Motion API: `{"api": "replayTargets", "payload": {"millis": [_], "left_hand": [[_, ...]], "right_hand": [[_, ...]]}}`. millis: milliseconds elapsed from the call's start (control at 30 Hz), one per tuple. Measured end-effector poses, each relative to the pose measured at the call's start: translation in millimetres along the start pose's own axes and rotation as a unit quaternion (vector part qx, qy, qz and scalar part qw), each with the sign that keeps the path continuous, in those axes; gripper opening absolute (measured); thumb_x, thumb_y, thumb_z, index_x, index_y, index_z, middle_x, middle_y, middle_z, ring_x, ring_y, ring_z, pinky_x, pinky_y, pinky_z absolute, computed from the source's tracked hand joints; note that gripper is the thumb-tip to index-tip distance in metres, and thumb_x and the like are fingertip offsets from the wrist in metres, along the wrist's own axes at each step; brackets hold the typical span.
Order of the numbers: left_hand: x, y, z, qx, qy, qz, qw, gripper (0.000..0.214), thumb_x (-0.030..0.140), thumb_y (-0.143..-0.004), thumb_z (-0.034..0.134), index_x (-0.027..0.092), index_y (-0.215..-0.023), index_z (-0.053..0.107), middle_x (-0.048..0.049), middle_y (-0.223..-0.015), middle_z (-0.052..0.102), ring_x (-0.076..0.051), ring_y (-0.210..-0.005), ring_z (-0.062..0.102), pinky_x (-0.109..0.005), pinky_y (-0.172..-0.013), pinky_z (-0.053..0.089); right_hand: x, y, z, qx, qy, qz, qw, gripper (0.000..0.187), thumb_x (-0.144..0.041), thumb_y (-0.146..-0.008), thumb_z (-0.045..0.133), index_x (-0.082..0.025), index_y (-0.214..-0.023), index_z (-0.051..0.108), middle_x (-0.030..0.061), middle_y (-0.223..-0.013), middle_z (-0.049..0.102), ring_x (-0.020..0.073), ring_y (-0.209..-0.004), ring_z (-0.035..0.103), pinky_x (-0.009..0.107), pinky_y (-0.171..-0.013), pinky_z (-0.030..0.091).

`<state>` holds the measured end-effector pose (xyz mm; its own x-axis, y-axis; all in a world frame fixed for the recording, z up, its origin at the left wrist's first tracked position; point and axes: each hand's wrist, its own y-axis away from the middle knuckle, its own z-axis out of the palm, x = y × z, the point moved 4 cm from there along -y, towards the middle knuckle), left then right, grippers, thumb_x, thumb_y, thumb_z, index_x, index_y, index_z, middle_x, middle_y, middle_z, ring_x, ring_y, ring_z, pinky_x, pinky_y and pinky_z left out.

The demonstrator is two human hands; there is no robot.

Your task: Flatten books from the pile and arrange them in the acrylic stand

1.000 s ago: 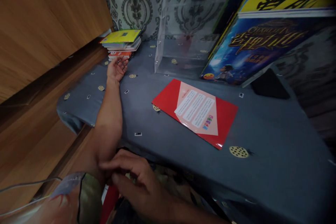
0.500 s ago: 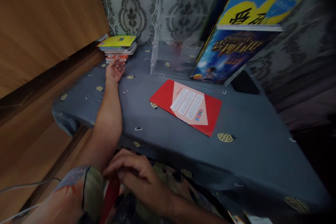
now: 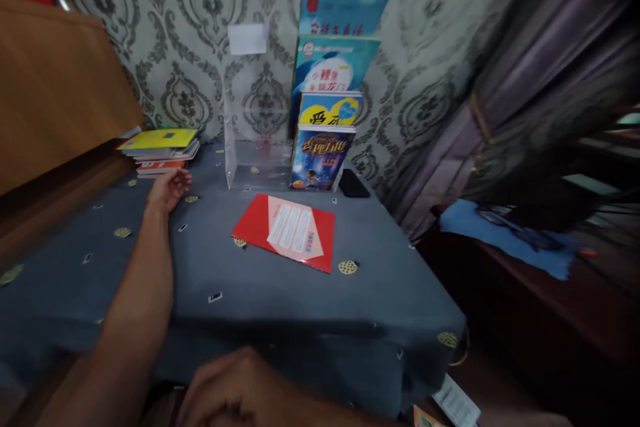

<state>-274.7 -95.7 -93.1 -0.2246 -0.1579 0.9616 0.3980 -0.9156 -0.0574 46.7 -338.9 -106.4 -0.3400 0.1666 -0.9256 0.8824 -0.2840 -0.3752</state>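
Note:
My left hand (image 3: 171, 189) rests palm up on the tablecloth, just in front of a stack of books (image 3: 161, 143) with a yellow one on top. Its fingers are loosely curled and apart, holding nothing. My right hand (image 3: 235, 390) is low at the table's front edge, its fingers bent, blurred and partly cut off by the frame. Whether it holds anything is hidden. A red booklet (image 3: 320, 240) with a pink-and-white printed panel lies flat mid-table. Behind it, several books (image 3: 320, 153) stand in tiers in the right side of a clear acrylic rack (image 3: 231, 113).
A black phone-like slab (image 3: 353, 184) lies right of the rack. Patterned wallpaper backs the table, with a wooden panel (image 3: 60, 80) at left and a purple curtain (image 3: 450, 140) at right. Beyond the table's right edge sits a blue cloth (image 3: 500, 233). Papers (image 3: 456, 400) show below.
My view has swung up and to the right, bringing the whole rack and the curtain into sight. The left hand stays by the stack. The right hand now appears lower in view.

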Motion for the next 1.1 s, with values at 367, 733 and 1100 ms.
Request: {"api": "replayTargets", "payload": {"millis": [367, 733, 1100], "left_hand": [[-22.4, 129.6, 201.0, -0.552, -0.450, 0.124, 0.691, 0.075, 0.059, -0.071, 0.078, 0.025, -0.135, 0.060, -0.0109, -0.141, 0.059, -0.030, -0.131, 0.054, -0.042, -0.110, 0.041], [-68.2, 177.9, 212.4, -0.410, -0.642, 0.363, 0.536, 0.051, 0.055, -0.100, 0.040, 0.017, -0.128, 0.058, -0.0173, -0.126, 0.065, -0.032, -0.123, 0.059, -0.044, -0.099, 0.047], [-30.1, 123.2, 195.6, -0.238, -0.458, 0.276, 0.811, 0.042, 0.048, -0.095, 0.036, 0.021, -0.066, 0.049, 0.0026, -0.059, 0.048, -0.014, -0.058, 0.044, -0.026, -0.061, 0.033]], "right_hand": [[-19.2, 30.4, -235.5, 0.255, 0.570, 0.243, 0.742, 0.043, -0.012, -0.090, 0.048, -0.012, -0.130, 0.063, 0.0186, -0.144, 0.055, 0.0299, -0.133, 0.050, 0.049, -0.111, 0.038], [8.7, 53.3, -272.1, 0.285, 0.547, 0.234, 0.752, 0.041, -0.029, -0.095, 0.044, -0.012, -0.123, 0.068, 0.0188, -0.136, 0.062, 0.0308, -0.128, 0.055, 0.047, -0.110, 0.036], [-11.9, 65.0, -263.3, 0.298, 0.357, 0.142, 0.874, 0.073, -0.068, -0.097, 0.025, -0.016, -0.085, 0.075, 0.0070, -0.087, 0.074, 0.0261, -0.088, 0.066, 0.039, -0.087, 0.050]]}}
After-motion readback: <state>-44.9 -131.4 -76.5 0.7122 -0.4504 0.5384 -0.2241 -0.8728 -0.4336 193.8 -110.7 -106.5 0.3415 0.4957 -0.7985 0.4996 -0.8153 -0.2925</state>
